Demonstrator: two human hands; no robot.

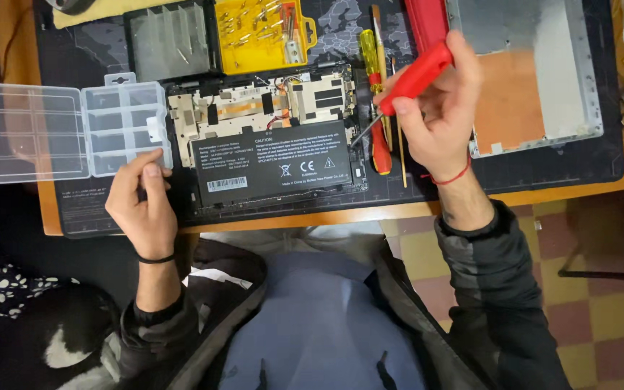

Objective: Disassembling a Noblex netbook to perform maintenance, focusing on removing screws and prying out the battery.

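An opened laptop base (269, 108) lies on a dark mat, its circuit boards showing above a large black battery (272, 160). My right hand (438, 119) grips a red-handled screwdriver (417, 76), whose metal tip points down-left toward the battery's right edge. My left hand (142, 206) rests at the laptop's near left corner, thumb and fingers pinched together; whether anything small sits between them cannot be seen. A clear plastic compartment box (70, 130) lies open just left of and above that hand.
A yellow parts tray (261, 32) with screws and a clear tray (171, 40) sit behind the laptop. Spare screwdrivers (377, 94), yellow and red, lie right of the battery. The removed laptop cover (536, 72) lies at right. The desk edge (312, 215) runs close to my body.
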